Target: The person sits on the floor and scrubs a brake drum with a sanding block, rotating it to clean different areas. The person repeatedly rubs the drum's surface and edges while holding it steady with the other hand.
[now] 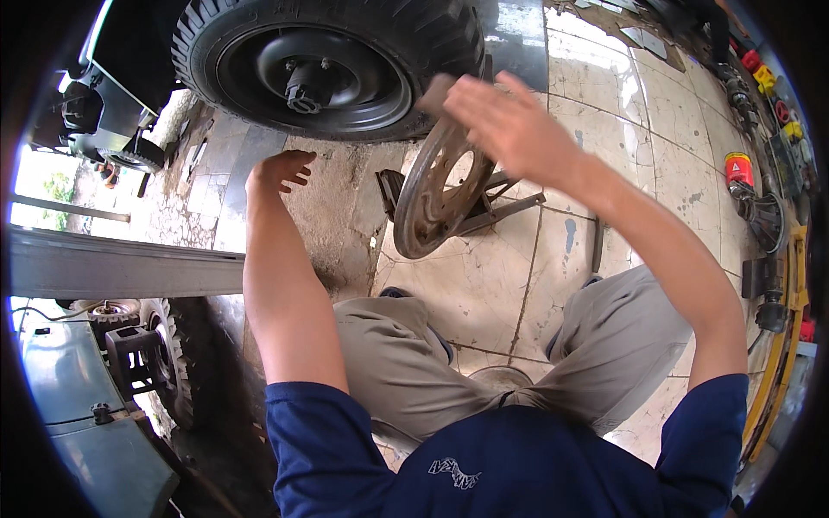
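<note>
Between my knees and the big tire, a worn, brownish metal disc with a large central opening stands tilted on edge. A dark metal frame lies on the floor behind and beside it. My right hand is over the disc's upper edge, its fingers stretched toward the tire and smeared by motion. At its fingertips is a blurred brown block-like piece; whether the hand grips it is unclear. My left hand hangs empty left of the disc, below the tire, fingers apart.
The tire's dark wheel rim has a hub at its centre. A grey metal beam runs along the left, above a green vehicle body. Along the right lie a red can, yellow bars and several machine parts. The floor is cracked tile.
</note>
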`<state>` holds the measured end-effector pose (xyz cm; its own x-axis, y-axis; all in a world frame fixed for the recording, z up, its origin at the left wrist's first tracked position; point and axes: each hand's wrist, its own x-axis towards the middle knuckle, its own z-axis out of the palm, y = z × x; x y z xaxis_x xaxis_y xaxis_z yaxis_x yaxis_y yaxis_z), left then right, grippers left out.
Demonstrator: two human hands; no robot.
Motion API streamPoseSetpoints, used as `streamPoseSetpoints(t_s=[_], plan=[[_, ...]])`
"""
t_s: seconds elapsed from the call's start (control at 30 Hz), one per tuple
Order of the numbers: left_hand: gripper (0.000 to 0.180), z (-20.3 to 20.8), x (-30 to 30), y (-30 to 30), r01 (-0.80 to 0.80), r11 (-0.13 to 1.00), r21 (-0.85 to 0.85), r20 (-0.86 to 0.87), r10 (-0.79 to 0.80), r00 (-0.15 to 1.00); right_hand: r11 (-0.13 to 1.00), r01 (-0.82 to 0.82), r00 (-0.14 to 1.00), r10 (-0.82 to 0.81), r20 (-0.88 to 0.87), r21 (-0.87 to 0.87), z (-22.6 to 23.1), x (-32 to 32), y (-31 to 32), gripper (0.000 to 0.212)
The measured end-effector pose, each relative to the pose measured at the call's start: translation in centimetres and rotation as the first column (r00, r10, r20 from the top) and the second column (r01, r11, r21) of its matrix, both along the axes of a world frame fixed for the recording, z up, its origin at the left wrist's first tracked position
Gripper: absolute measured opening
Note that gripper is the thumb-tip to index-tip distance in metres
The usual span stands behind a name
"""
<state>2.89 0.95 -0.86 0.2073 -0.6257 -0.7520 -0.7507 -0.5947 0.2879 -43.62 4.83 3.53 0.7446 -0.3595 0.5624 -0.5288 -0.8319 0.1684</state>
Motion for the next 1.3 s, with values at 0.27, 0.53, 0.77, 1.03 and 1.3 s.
streamPoseSetpoints(t_s=[0.27, 0.53, 0.77, 1.03, 1.3], plan=[[0.071, 0.2, -1.7, -0.1, 0.027, 1.000, 0.003, -0.038, -0.027, 0.999, 0.966, 0.172, 0.985, -0.167, -0.041, 0.192, 0.0, -0.5, -0.6, 0.045], [0.067, -0.2, -1.4, 0.4, -0.012, 1.000, 0.017, -0.015, 0.012, 1.000, 0.961, -0.221, 0.975, 0.217, 0.042, 0.167, 1.1, 0.4, 1.7, 0.044], [0.063, 0.9, -1.9, 2.1, -0.024, 1.000, 0.005, -0.004, 0.024, 1.000, 0.908, 0.093, 0.993, -0.117, 0.034, 0.409, -0.4, -0.2, 0.5, 0.045], [0.064, 0.8, -2.2, 0.6, 0.061, 0.998, -0.006, -0.017, -0.061, 0.998, 0.932, 0.066, 0.997, -0.074, 0.008, 0.356, 0.8, 0.3, 0.6, 0.045], [0.065, 1.7, -3.4, 0.7, 0.091, 0.995, -0.030, 0.002, -0.091, 0.996, 0.947, 0.001, 1.000, 0.009, -0.029, 0.321, 2.2, -0.2, 0.9, 0.045]])
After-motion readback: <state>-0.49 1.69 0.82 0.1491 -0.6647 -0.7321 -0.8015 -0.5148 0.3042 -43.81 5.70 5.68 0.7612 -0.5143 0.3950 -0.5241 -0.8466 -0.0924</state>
